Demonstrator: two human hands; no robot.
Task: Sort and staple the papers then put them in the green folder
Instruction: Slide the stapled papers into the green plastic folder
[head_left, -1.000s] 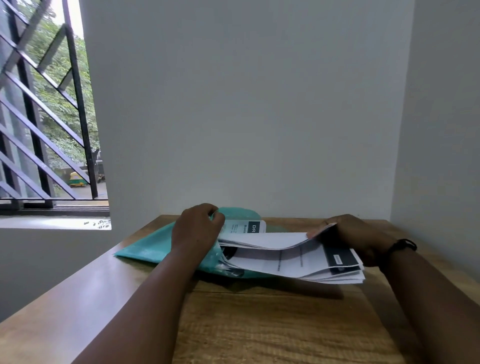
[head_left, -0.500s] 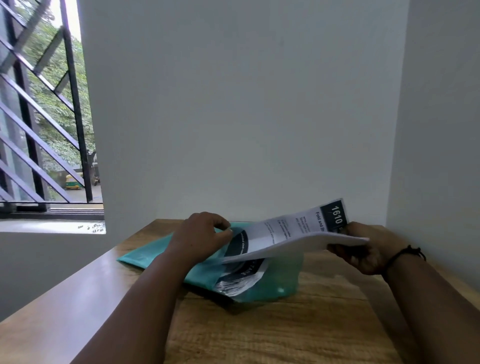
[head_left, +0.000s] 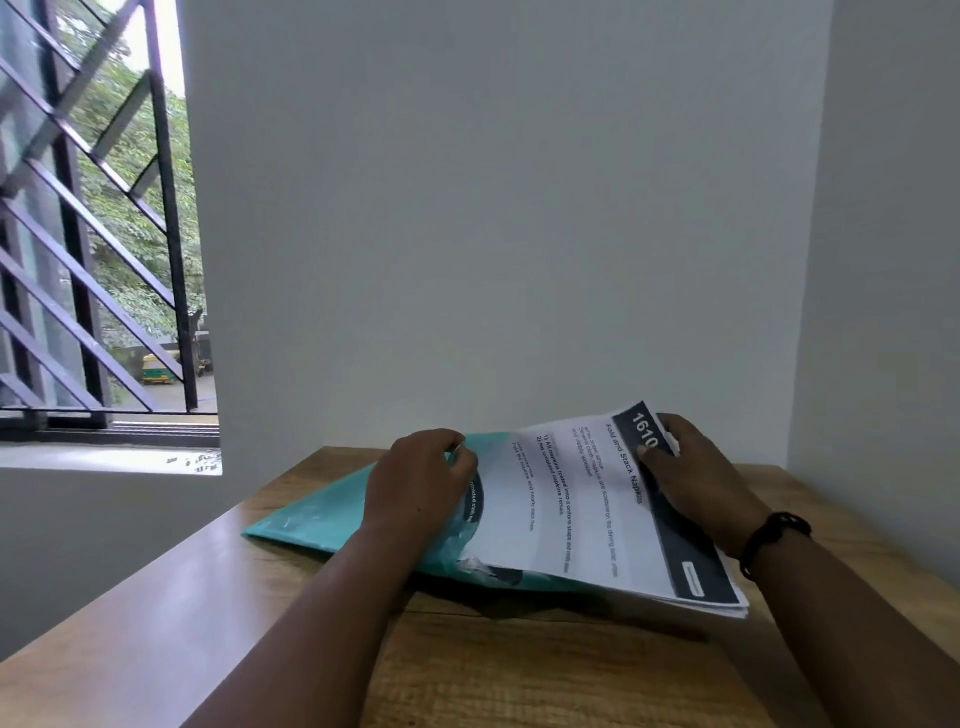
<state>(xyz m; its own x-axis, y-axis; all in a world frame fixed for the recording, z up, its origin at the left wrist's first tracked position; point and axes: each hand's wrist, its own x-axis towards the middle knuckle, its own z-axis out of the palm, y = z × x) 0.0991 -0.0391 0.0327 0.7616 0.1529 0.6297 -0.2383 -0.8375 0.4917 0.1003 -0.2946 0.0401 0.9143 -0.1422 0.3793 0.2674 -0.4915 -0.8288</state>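
now the right hand pinches the far end of the papers, thumb on the dark header, while the left hand curls its fingers round the edge of the green folder. both lie on a wooden table in a grey-walled corner beside a barred window; the papers' left end sits inside the folder's mouth.
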